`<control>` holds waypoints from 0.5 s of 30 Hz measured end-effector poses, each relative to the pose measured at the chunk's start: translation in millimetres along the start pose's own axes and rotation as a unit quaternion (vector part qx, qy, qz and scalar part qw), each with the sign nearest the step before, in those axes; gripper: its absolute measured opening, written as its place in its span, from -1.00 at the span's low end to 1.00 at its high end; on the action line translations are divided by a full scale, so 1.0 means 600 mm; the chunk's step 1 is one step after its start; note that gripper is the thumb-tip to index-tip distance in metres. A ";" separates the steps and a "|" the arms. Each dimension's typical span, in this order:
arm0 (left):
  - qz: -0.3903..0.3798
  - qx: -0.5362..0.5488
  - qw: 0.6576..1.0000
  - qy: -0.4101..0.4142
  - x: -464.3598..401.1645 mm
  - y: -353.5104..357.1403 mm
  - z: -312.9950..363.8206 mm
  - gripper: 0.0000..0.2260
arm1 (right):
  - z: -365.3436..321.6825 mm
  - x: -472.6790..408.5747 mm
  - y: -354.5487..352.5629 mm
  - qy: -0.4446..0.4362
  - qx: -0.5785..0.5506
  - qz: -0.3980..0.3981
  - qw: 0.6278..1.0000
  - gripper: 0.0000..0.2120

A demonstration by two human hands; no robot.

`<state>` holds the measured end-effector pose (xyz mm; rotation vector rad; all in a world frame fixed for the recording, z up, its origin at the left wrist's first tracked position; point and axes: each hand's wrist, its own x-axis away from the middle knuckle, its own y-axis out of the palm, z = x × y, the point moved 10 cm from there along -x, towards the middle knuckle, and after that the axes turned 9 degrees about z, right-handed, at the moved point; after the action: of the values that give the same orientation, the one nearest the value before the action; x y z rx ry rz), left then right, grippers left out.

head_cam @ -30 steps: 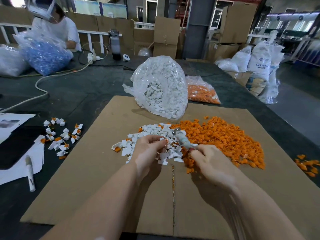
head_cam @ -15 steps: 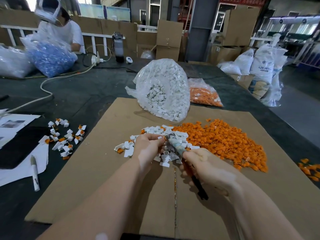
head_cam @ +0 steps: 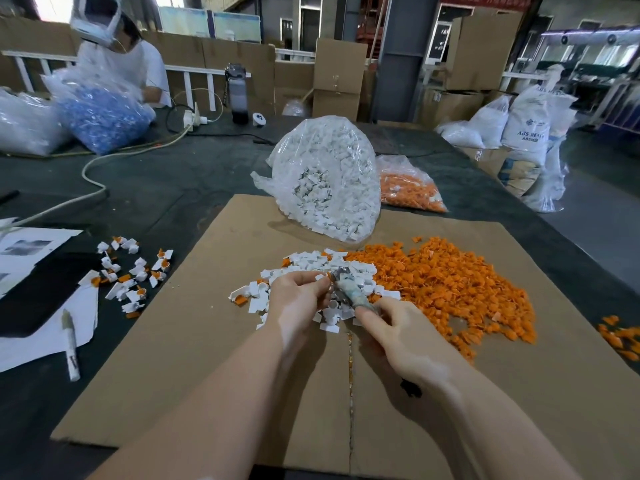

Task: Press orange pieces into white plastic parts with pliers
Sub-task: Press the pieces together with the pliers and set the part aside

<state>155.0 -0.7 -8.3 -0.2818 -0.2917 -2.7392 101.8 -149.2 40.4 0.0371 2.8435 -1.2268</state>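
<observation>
My right hand [head_cam: 405,344] grips the pliers [head_cam: 349,289], their jaws pointing up and left toward my left hand [head_cam: 298,299]. My left hand pinches a small white plastic part at the plier jaws; the part is mostly hidden by my fingers. Under both hands lies a pile of loose white parts [head_cam: 311,271] on a cardboard sheet [head_cam: 207,358]. A wide heap of orange pieces [head_cam: 446,282] spreads to the right of it. A cluster of white parts with orange pieces in them [head_cam: 135,271] lies on the dark table at the left.
A clear bag of white parts [head_cam: 329,174] and a bag of orange pieces [head_cam: 408,188] stand behind the cardboard. Papers, a black pad and a marker [head_cam: 71,344] lie at the left. Another person handles a bag of blue parts [head_cam: 100,116] far left. Few orange pieces [head_cam: 620,337] lie at the right edge.
The pliers' handles, spread apart half a second ago, have come together in my right hand. My left hand stays at the jaws with the white part.
</observation>
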 end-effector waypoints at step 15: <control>-0.078 -0.033 0.996 0.040 0.029 0.007 -0.011 -0.92 | 0.102 -0.016 -0.071 -0.015 0.309 0.229 0.923 -0.52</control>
<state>140.0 -12.1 -10.2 -0.1722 -0.2085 -2.9102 111.7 -223.1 29.7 0.6475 2.1076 -1.8809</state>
